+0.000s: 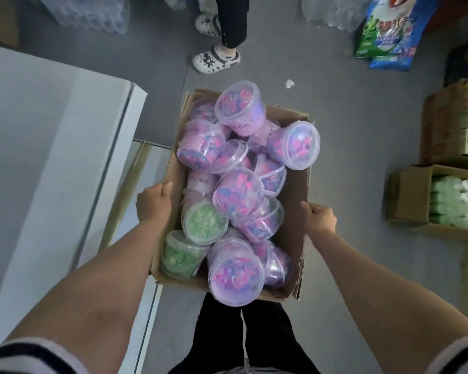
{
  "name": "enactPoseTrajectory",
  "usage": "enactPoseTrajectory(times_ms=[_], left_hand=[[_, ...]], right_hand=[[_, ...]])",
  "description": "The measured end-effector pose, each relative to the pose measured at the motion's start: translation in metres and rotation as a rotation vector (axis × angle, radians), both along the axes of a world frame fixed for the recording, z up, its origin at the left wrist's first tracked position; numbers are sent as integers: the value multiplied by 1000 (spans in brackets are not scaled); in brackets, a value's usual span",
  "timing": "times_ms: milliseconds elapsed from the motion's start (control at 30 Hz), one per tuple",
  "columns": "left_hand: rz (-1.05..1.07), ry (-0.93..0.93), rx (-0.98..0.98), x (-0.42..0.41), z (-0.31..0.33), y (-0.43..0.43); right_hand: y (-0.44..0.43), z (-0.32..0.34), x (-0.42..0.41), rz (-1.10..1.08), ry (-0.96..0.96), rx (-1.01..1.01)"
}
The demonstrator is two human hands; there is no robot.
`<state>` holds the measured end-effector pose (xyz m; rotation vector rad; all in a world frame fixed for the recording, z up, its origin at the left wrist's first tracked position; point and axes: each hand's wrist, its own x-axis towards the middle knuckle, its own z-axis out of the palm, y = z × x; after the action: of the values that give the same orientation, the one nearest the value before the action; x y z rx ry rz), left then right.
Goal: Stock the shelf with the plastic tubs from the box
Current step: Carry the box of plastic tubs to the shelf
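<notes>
Found both hands well apart, one on each long side of the cardboard box. Recorded the left hand curled over the left wall near its middle, with the thumb at the rim and the fingers hidden outside the wall. Recorded the right hand fisted round the top edge of the right wall, roughly opposite. Noted bare forearms running back to striped sleeves at the lower corners.

Found the box open-topped, held between the two grips in front of the wearer's dark trousers. Could not tell whether anything supported it from below. Saw it heaped above its rim with clear, lidded pink-filled tubs lying at all angles, several on their sides. Saw two green-filled tubs at the near left corner, touching each other, the upper one just beside the left wrist.

Noted a white cabinet immediately left of the box and grey floor around it. Noted a second person standing beyond the far end, in white clogs. Logged detergent bags at upper right and wrapped bottle packs at upper left. Logged a closed carton at right, with an open carton of green-and-white bottles nearer.
</notes>
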<state>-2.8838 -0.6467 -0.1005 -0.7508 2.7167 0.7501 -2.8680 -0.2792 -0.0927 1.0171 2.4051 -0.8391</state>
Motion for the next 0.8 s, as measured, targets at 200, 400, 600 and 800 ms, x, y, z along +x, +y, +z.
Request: enactPoseTrajectory(times_ms=[200, 400, 600, 800], left_hand=[[30, -14, 9, 2, -8, 0], [28, -36, 8, 5, -12, 0], [10, -77, -13, 5, -9, 1], [89, -89, 61, 8, 17, 3]], right_hand=[[-1, -3, 3, 24, 5, 11], [-6, -3, 5, -19, -5, -6], [-8, 1, 3, -70, -39, -39], [-3, 20, -4, -39, -56, -98]])
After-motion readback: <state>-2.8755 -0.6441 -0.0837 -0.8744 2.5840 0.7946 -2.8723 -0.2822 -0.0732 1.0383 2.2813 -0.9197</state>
